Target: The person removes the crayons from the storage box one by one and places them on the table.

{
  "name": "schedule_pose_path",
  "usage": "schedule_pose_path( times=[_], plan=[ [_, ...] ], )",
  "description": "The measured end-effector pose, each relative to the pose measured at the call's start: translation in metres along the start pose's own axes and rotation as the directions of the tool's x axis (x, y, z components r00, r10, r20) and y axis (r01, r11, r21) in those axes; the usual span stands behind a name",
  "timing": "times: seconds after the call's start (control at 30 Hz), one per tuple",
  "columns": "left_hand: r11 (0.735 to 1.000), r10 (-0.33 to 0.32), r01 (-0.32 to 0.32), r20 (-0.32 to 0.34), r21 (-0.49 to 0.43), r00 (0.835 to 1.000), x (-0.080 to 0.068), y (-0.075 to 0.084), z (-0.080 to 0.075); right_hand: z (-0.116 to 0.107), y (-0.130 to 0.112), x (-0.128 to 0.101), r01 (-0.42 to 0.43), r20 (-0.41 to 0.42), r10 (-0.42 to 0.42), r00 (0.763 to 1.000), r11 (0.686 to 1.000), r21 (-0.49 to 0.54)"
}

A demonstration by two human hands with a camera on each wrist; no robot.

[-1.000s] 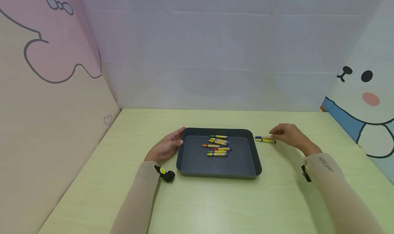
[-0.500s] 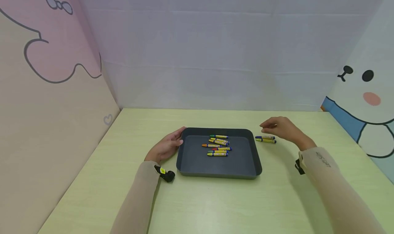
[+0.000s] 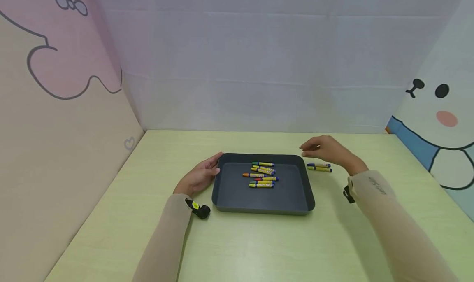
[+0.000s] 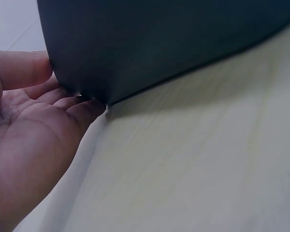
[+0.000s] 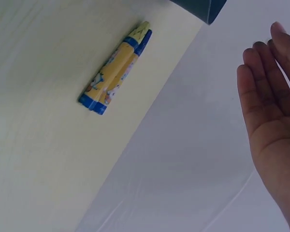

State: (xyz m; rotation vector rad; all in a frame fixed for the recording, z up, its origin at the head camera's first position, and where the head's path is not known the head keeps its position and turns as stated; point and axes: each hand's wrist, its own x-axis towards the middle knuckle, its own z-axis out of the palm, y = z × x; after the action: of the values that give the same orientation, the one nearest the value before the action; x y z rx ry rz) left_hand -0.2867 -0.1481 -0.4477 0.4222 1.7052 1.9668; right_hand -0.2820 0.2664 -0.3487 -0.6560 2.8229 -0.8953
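A dark grey tray [image 3: 259, 199] lies in the middle of the pale green table, with several crayons [image 3: 262, 175] grouped in its far half. My left hand [image 3: 205, 173] rests on the table against the tray's left wall. In the left wrist view its fingers [image 4: 82, 108] touch the foot of the tray wall [image 4: 159, 43] and the thumb lies higher on it. My right hand [image 3: 316, 149] hovers above the tray's far right corner. Its fingers [image 5: 261, 82] are straight and it holds nothing. Two crayons [image 3: 319, 167] lie side by side on the table just right of the tray [image 5: 115, 70].
Panels close in the table: a pink and beige one on the left, a pale grey one behind, a cartoon face on the right. A black wrist camera [image 3: 200, 210] sits by the tray's near left corner. Bare tabletop [image 3: 259, 245] stretches in front of the tray.
My right hand has risen from the two crayons on the table and moved left and away, toward the tray's far right corner. The crayons, tray and left hand have stayed put.
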Motion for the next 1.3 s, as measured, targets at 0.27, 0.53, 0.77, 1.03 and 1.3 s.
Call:
schedule_pose_path(
  times=[0.27,0.53,0.77,1.03,1.3],
  plan=[
    [1.000,0.000,0.000,0.000,-0.007,1.000,0.000,0.000,0.000,0.007,-0.018,0.017,0.016,0.053,-0.016,0.998,1.000,0.006],
    [1.000,-0.004,0.004,-0.011,0.009,1.000,0.001,0.000,0.000,0.018,-0.031,0.031,0.033,0.105,-0.034,0.994,0.999,0.011],
    [1.000,-0.001,0.001,-0.003,0.009,1.000,0.001,0.000,-0.001,0.029,-0.037,0.039,0.038,0.168,-0.042,0.985,0.999,0.029],
    [1.000,-0.005,0.005,-0.004,-0.002,1.000,0.001,0.000,-0.001,0.042,-0.039,0.048,0.002,0.274,-0.031,0.961,0.994,0.105],
    [1.000,0.000,0.000,0.001,-0.003,1.000,0.000,0.001,0.000,0.056,-0.045,0.055,0.023,0.373,-0.059,0.926,0.995,0.101]
  ],
)
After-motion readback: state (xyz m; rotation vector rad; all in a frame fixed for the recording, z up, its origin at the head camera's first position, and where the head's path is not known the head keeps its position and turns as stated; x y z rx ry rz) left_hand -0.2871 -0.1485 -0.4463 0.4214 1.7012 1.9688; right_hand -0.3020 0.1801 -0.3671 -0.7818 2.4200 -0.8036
